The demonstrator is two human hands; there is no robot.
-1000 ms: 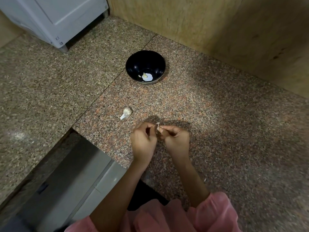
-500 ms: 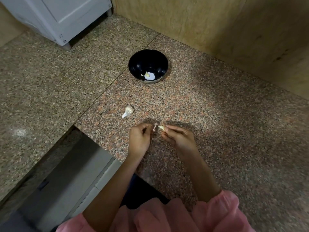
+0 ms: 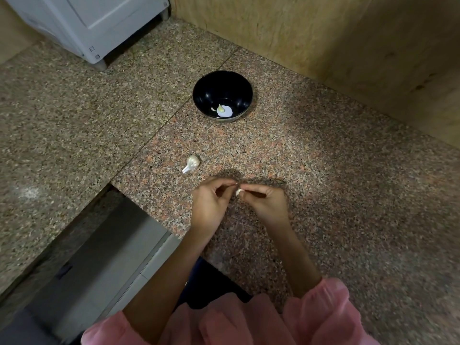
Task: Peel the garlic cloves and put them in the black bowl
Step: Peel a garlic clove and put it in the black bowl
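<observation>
- The right hand [image 3: 267, 204] pinches a garlic clove [image 3: 238, 191] between thumb and fingertips, above the counter [image 3: 323, 170] near its front edge.
- The left hand [image 3: 210, 205] has curled fingers beside the clove; I cannot tell if it holds some skin.
- The black bowl [image 3: 222, 95] stands toward the back wall, with one peeled clove [image 3: 220, 109] inside.
- A garlic bulb [image 3: 192, 163] lies between the bowl and the hands.

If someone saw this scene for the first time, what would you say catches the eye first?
Probably the two hands meeting over the near middle of the granite counter: the right hand pinches a pale garlic clove, with the left hand curled close beside it. Next, the black bowl farther back, holding a peeled clove, and a garlic piece with a stem lying between bowl and hands.
</observation>
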